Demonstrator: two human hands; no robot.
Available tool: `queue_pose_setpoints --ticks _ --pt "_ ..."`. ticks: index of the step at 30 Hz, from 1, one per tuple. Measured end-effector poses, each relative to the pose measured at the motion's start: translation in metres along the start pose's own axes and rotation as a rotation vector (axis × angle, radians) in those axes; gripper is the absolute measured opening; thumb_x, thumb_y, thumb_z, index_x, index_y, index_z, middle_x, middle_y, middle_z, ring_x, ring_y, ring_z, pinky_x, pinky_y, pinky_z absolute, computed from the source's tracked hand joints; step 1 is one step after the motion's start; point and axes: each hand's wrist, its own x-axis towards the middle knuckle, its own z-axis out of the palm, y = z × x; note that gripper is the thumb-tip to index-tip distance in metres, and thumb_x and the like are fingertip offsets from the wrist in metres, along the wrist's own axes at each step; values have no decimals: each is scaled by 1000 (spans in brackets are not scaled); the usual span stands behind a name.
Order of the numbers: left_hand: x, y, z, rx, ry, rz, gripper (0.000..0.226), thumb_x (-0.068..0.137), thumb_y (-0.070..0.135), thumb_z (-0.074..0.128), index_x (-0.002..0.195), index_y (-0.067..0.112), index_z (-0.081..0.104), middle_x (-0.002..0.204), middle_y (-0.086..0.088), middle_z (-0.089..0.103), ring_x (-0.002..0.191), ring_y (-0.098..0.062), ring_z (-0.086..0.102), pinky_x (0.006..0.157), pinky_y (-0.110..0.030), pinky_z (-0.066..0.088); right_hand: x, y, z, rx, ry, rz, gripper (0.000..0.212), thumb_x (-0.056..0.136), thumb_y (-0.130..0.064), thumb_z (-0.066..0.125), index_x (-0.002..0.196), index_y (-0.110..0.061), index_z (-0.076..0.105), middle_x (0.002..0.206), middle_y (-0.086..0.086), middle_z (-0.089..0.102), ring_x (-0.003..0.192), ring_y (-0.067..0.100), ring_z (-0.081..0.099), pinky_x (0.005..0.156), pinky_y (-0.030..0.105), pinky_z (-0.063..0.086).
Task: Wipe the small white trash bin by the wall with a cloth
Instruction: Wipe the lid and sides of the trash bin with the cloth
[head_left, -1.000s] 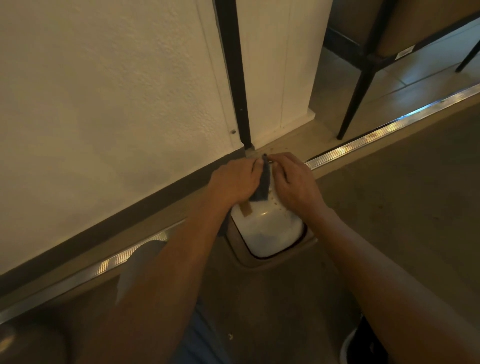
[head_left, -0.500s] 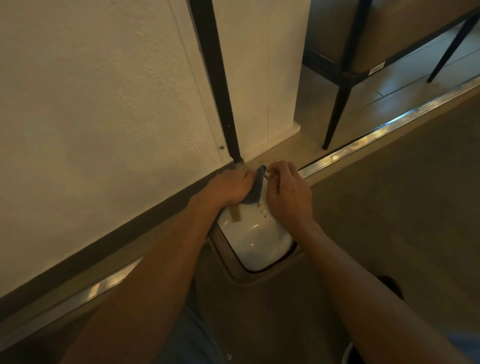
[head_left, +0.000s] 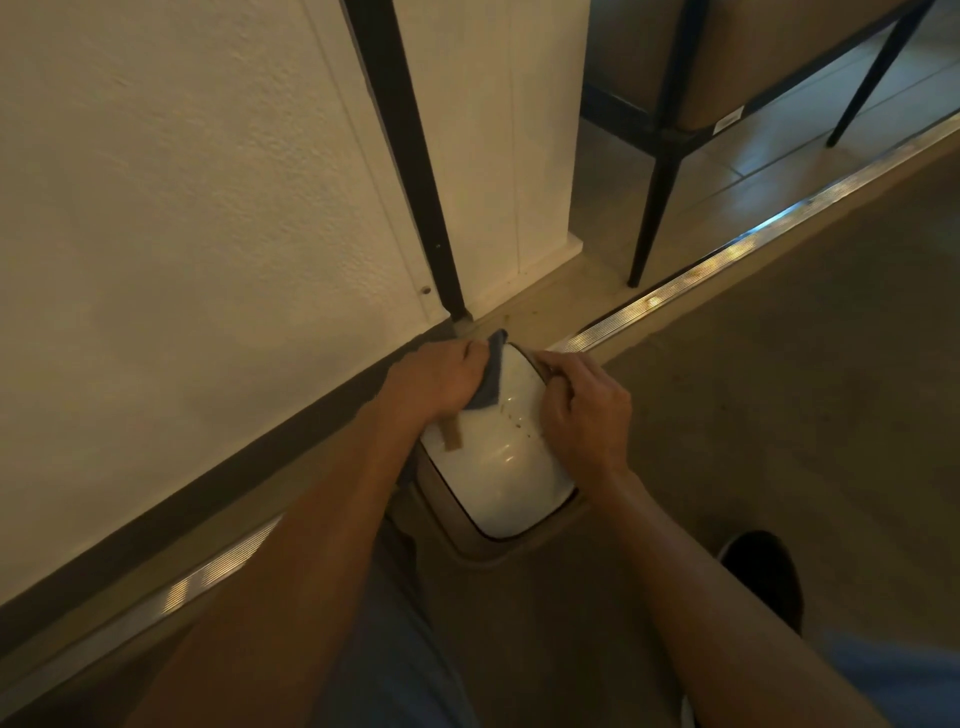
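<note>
At the foot of the wall (head_left: 182, 208), the left hand (head_left: 434, 382) grips a blue cloth (head_left: 491, 376), fingers curled round it, and presses it on the far left part of the white lid (head_left: 498, 452) of the trash bin (head_left: 467, 540). Compared with half a second earlier, the cloth has spread further down over the lid instead of standing bunched at its far edge, while both hands remain at the far end; the wiping stroke appears to have only just begun. A strip of tan tape (head_left: 453, 435) lies on the lid just beside that hand, and small brown specks (head_left: 519, 415) dot the centre, so most of the surface seems unwiped. The right hand (head_left: 584, 415), fingers curled, holds the far right edge of the lid, probably steadying it. With the lid closed, the contents of the bin cannot be seen. Further right, a metal floor strip (head_left: 727, 254) runs past dark chair legs (head_left: 652, 208), and a dark shoe (head_left: 766, 577) rests on the floor.
</note>
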Motion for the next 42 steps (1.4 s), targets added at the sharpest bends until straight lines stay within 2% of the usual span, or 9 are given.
queue_pose_setpoints --ticks 3,7,13,17,21,25,29,36,42 --pt "2 14 3 66 72 133 39 107 44 21 117 23 52 116 -7 61 96 -18 57 86 -37 45 0 -1 -2 13 -10 57 37 93 -16 41 107 -9 74 97 2 72 74 6 61 70 14 48" --pt "-27 -6 0 -62 78 383 51 104 57 25 150 39 31 156 5 39 134 -19 47 110 -45 42 2 -4 -1 7 -81 131 41 93 -26 35 105 -14 72 98 -1 71 75 2 58 75 8 44" --pt "-8 9 -11 -166 -28 91 44 106 51 28 138 33 51 131 -8 57 109 -26 56 94 -39 45 3 -4 6 -33 -152 184 34 95 -25 36 104 -16 68 102 -2 67 84 9 60 86 42 53" --pt "9 34 -3 79 13 223 41 107 46 24 118 25 58 122 -4 62 94 -15 55 81 -33 39 4 -4 4 -56 -174 215 36 92 -25 34 100 -13 67 98 1 65 79 12 57 80 35 49" --pt "-17 6 -5 -30 -8 430 47 105 51 30 149 35 40 156 9 38 139 -11 39 112 -37 34 3 -4 3 -36 -186 259 34 91 -23 36 97 -10 66 96 3 65 80 15 58 78 30 46" --pt "-13 -7 -9 -270 -18 229 44 106 48 32 144 32 47 144 -2 52 129 -20 50 108 -39 40 3 -8 7 -16 -206 276 34 91 -23 36 97 -12 68 96 1 65 81 13 58 75 26 43" --pt "12 24 1 64 18 183 38 106 46 26 120 29 56 108 4 54 102 -20 56 81 -34 38 1 -7 9 -20 -189 284 33 91 -23 36 95 -12 66 93 1 64 77 12 56 73 26 44" --pt "-38 -16 -1 -31 57 453 45 107 49 28 151 39 34 159 13 29 141 -12 36 113 -38 35 -2 -4 11 -46 -170 262 27 92 -23 39 93 -14 64 91 0 64 77 13 58 75 32 50" --pt "-9 8 -5 -60 30 159 43 108 45 25 135 26 51 125 -1 57 106 -16 53 91 -33 40 -1 -6 11 -63 -180 249 20 95 -17 43 90 -16 62 87 -3 60 74 11 53 65 13 33"
